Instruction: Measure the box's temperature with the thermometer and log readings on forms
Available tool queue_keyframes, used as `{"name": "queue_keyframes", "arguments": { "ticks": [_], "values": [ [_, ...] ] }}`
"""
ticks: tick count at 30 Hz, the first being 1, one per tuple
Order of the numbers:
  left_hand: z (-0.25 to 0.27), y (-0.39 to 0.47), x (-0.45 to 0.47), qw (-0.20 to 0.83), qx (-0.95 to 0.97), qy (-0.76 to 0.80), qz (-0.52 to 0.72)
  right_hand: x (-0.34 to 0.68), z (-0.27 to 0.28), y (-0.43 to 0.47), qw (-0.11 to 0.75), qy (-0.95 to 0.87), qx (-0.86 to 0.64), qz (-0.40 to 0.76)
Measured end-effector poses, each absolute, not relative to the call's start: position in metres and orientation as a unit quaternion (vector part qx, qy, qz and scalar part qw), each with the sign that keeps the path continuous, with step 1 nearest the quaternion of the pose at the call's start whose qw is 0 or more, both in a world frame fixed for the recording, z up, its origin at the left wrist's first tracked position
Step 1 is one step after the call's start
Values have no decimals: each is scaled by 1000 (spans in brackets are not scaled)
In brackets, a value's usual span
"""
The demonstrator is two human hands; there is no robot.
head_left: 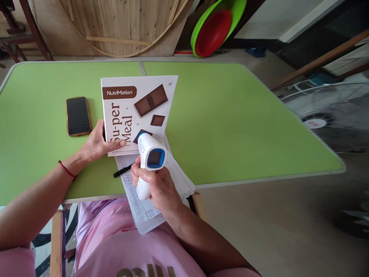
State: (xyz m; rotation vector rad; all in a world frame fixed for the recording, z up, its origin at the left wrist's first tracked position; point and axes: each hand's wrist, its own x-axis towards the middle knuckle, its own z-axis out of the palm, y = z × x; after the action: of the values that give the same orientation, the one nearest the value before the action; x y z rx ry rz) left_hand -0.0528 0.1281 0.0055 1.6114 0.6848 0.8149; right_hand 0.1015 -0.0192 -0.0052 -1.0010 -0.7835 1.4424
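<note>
A white infrared thermometer [144,161] with a blue-rimmed dark screen is gripped in my right hand [161,188], its front end close to the box. My left hand [99,142] holds a white box [122,115] by its lower left side, thumb across the front. Brown chocolate pieces and the words "NutriMotion" and "Su-per Meal" are printed on it. Below the box lie handwritten sheets [180,181], partly hidden by my right hand and hanging past the table edge. A black pen [122,170] rests on them, one end hidden behind my fingers.
A phone [78,116] in a brown case lies on the green table [245,127], left of the box. Beyond the right edge stands a fan [323,115]. Green and red basins [215,30] and a round wooden board [121,23] lean behind the table.
</note>
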Motion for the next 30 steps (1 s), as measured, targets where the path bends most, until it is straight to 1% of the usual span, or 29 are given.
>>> {"name": "queue_keyframes", "arguments": {
  "ticks": [13, 20, 23, 26, 30],
  "values": [
    [9, 127, -53, 555, 712, 279, 327, 102, -6, -20, 569, -319, -421, 631],
    [4, 133, -64, 432, 748, 409, 294, 101, -11, -21, 564, -307, -448, 622],
    [7, 134, -67, 402, 758, 432, 279, 103, -13, -21, 564, -305, -455, 618],
    [11, 134, -67, 401, 761, 432, 272, 103, -14, -20, 563, -305, -462, 614],
    [11, 133, -66, 429, 750, 420, 278, 100, -13, -18, 562, -307, -462, 613]
  ]
}}
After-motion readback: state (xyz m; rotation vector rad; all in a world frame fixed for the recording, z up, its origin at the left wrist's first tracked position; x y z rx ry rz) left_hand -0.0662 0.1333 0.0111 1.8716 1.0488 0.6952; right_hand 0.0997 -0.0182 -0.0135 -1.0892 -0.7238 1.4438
